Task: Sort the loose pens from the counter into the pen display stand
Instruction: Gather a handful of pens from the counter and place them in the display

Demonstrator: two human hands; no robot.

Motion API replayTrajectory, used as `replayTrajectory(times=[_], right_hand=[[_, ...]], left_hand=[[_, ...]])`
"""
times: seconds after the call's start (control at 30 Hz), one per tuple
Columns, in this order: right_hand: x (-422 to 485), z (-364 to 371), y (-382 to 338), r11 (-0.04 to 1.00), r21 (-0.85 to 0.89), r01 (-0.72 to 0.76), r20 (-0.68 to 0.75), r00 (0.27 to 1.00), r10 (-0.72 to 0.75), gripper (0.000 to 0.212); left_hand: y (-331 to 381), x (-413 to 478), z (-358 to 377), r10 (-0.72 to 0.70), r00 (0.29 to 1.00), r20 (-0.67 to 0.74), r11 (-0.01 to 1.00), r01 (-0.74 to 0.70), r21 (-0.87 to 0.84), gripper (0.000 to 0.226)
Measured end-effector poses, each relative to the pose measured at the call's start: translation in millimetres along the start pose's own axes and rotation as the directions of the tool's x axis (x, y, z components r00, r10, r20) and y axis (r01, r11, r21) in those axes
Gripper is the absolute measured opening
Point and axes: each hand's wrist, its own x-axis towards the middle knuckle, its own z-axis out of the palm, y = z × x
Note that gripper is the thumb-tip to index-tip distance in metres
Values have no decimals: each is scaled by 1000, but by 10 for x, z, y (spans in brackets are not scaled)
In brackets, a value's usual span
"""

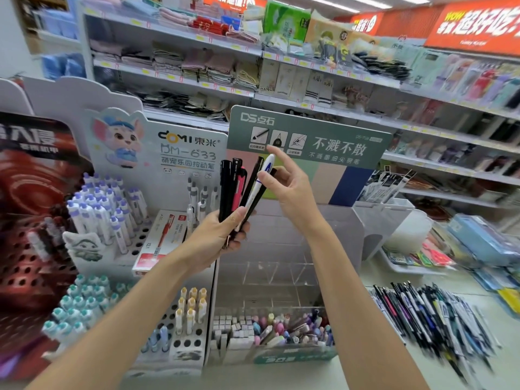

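Pulling one pen out of the fistful, above the stand.

At far left I see perforated racks (118,237) stocked with capped pens. My left hand (222,235) grips a fan of pens (233,187) by their lower ends, I judge so the tops spread and can be told apart. My right hand (287,190) pinches the white pen (260,181) in that fan, thumb in front, likely to draw it out. Both hover over the clear tiered stand (281,266), whose front compartment is full. The loose pens (430,311) lie heaped at right on the pale counter (351,370), and stocked shop shelves (309,108) run behind.
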Motion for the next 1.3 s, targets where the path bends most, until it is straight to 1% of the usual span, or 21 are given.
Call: replayTrajectory(times=[0.07, 0.17, 0.3, 0.4, 0.47, 0.57, 0.63, 0.67, 0.7, 0.73, 0.8, 0.9, 0.93, 1.0, 1.07, 1.1, 1.13, 1.2, 1.23, 1.27, 1.3], right_hand=[[14, -27, 33, 1000, 8, 18, -40, 999, -18, 54], [24, -30, 76, 999, 21, 27, -83, 996, -26, 57], [70, -127, 76, 996, 64, 64, -216, 975, -49, 57], [108, -211, 89, 996, 32, 87, -308, 948, -73, 55], [98, -285, 116, 995, 11, 96, -415, 906, -83, 55], [52, -390, 138, 993, -13, 115, -570, 815, -102, 53], [22, -440, 195, 991, -58, 117, -651, 749, -126, 53], [9, -453, 237, 990, -90, 110, -670, 729, -142, 54], [-7, -451, 275, 986, -134, 102, -660, 733, -165, 55], [-16, -435, 306, 975, -201, 93, -619, 760, -200, 56], [-27, -381, 405, 936, -340, 89, -481, 839, -254, 59], [-57, -224, 526, 873, -475, 107, -301, 913, -276, 56], [-71, -181, 569, 856, -508, 96, -239, 939, -247, 56], [-104, -147, 660, 831, -555, 41, -114, 986, -125, 55], [-139, -127, 731, 822, -569, 7, -22, 999, -24, 56], [-154, -120, 746, 815, -579, 9, -12, 1000, -20, 58], [-171, -118, 731, 808, -589, 32, -31, 998, -62, 61], [-195, -141, 654, 822, -562, 94, -127, 972, -198, 62], [-199, -170, 592, 857, -505, 104, -179, 958, -222, 58], [-200, -197, 532, 909, -407, 91, -203, 961, -187, 53], [-204, -212, 471, 957, -285, 55, -179, 978, -110, 48]], left_hand=[[-14, 3, 29, 7, 1000, -5, 1000, -7, 19, 32], [-8, 11, 75, 4, 999, -43, 1000, -2, 27, 22], [-53, 21, 57, -14, 998, -58, 996, 19, 88, 22], [-143, -10, 61, -9, 997, -81, 990, 20, 141, 20], [-179, -30, 101, 13, 991, -136, 991, 5, 132, 20], [-217, -22, 118, 34, 972, -231, 995, -11, 100, 23], [-233, -12, 107, 32, 964, -264, 998, -14, 68, 25], [-235, -12, 107, 33, 963, -268, 998, -18, 61, 26], [-231, -15, 114, 38, 963, -267, 998, -24, 55, 25], [-230, -16, 122, 44, 964, -261, 999, -35, 39, 22], [-227, -18, 142, 43, 970, -240, 999, -49, -21, 16], [-234, -37, 138, 21, 980, -196, 997, -35, -69, 15], [-231, -49, 137, 20, 985, -174, 996, -34, -77, 15], [-219, -74, 136, 25, 989, -143, 995, -38, -90, 19], [-213, -93, 135, 28, 989, -142, 994, -43, -103, 23], [-212, -101, 133, 25, 989, -144, 993, -42, -113, 25], [-214, -103, 130, 22, 989, -145, 992, -40, -121, 26], [-211, -108, 122, 21, 989, -144, 991, -39, -126, 27], [-207, -105, 123, 17, 989, -145, 991, -36, -128, 28], [-206, -92, 127, 13, 990, -144, 991, -32, -133, 29], [-201, -78, 144, 9, 990, -138, 990, -28, -138, 31]])
